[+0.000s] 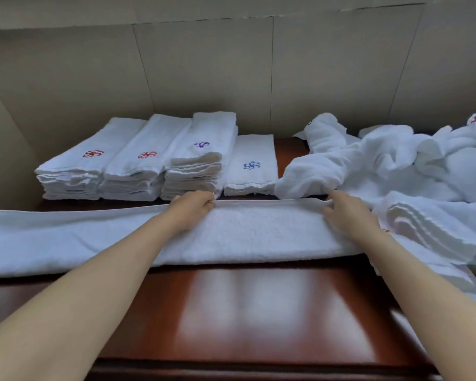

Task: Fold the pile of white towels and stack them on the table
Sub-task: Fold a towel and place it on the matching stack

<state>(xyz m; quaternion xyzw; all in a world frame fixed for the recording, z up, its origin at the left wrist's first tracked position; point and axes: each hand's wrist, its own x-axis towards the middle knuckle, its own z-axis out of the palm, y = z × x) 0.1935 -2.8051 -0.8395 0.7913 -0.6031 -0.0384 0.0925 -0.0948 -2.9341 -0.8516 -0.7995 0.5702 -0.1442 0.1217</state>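
four folded stacks (160,163) on glossy reddish table (259,312), beige panelled wall (204,72), both hands' fingers (208,200) pinching long towel (259,232)

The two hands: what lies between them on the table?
Head view: only the long towel lies between left hand and right hand; both pinch its far edge.

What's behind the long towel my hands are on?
Behind the long towel stand four folded stacks, with the unfolded pile to their right. The table beneath them is mostly covered.
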